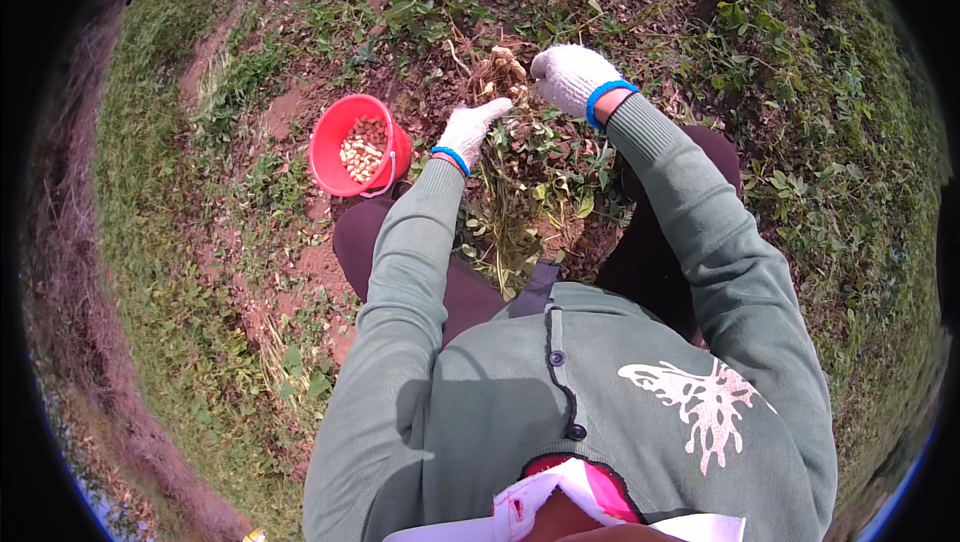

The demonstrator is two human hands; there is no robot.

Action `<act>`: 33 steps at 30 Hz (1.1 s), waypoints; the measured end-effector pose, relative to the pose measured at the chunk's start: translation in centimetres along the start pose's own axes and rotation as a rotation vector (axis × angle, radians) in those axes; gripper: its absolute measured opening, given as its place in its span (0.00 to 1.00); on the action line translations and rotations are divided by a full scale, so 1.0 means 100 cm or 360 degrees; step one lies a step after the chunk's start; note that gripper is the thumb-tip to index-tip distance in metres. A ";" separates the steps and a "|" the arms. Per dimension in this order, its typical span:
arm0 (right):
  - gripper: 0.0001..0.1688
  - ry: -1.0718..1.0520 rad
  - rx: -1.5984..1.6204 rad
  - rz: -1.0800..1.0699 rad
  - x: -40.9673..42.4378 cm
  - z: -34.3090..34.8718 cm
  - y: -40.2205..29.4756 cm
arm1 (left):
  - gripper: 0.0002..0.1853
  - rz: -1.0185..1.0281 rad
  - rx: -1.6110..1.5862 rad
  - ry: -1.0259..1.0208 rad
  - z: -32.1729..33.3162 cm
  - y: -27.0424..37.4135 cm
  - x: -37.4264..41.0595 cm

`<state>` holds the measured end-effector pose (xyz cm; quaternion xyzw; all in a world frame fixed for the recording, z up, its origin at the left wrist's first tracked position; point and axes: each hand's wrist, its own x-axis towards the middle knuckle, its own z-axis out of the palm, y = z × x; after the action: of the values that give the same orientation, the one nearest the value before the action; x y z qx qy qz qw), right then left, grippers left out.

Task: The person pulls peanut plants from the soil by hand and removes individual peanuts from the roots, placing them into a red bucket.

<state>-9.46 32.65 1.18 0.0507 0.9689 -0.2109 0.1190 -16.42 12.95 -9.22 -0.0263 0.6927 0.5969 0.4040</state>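
Note:
A pulled peanut plant, its pods and roots [504, 70] at the top and its stems [501, 219] trailing down between the knees, lies before me. My left hand [469, 127], in a white knit glove with a blue cuff, is closed around the plant just below the pods, thumb stretched to the right. Just right of the pods, my right hand [574, 78], gloved alike, has its fingers curled in; whether a pod is between them cannot be seen. To the left of my left hand, a red plastic bucket [325, 148] leans with its mouth towards me, holding peanuts in the shell [363, 152].
Leafy green plants [795, 182] cover the ground on the right and ahead. Reddish soil [326, 272] with scattered leaves shows on the left. The bucket stands close beside my left knee [360, 238]. Far left runs a strip of dry brownish growth [71, 242].

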 end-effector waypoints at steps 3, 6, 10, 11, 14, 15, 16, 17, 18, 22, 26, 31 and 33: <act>0.18 0.0084 0.0083 -0.0124 0.013 -0.006 0.005 | 0.19 0.0161 -0.0104 -0.0066 0.000 0.009 -0.013; 0.19 0.0016 0.0436 -0.0150 0.023 -0.005 0.003 | 0.23 0.0194 -0.0105 -0.0009 0.001 0.012 -0.018; 0.15 0.0251 0.0284 -0.0263 0.027 0.000 -0.009 | 0.24 0.0075 0.0101 0.0103 -0.009 0.017 -0.019; 0.14 0.0211 0.0157 -0.0262 0.028 0.001 -0.009 | 0.23 0.0092 0.0090 0.0112 -0.010 0.018 -0.021; 0.09 0.0292 -0.0225 -0.0333 0.026 -0.002 -0.012 | 0.28 0.0015 -0.0045 -0.0054 -0.011 0.034 -0.035; 0.09 0.0324 -0.0364 -0.0204 0.029 -0.003 -0.005 | 0.32 -0.0035 -0.0119 -0.0148 -0.010 0.035 -0.038; 0.10 0.0354 -0.0503 -0.0077 0.037 -0.006 0.003 | 0.25 -0.0113 -0.0238 -0.0131 -0.006 0.036 -0.041; 0.11 0.0383 -0.0641 0.0047 0.043 -0.010 0.012 | 0.23 -0.0136 -0.0203 -0.0131 -0.006 0.039 -0.042; 0.11 0.0453 -0.0653 0.0091 0.043 -0.015 0.028 | 0.23 -0.0142 -0.0224 -0.0200 -0.004 0.039 -0.039; 0.14 0.0598 0.0466 0.0167 0.035 -0.031 0.035 | 0.20 0.0059 -0.0202 -0.0362 -0.002 0.046 -0.039; 0.19 0.0076 0.1466 0.0148 0.031 -0.040 0.014 | 0.21 -0.0125 -0.0187 -0.0317 -0.008 0.052 -0.038; 0.20 0.0318 0.0713 -0.0229 0.047 -0.020 0.000 | 0.24 -0.0127 -0.0132 -0.0304 -0.004 0.058 -0.038; 0.17 0.0330 0.0696 -0.0213 0.047 -0.020 0.000 | 0.19 0.0004 0.0001 -0.0233 -0.004 0.055 -0.038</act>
<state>-14.47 33.71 1.80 0.0323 0.9085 -0.4165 -0.0090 -16.96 12.54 -2.56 0.0184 0.6615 0.5975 0.4528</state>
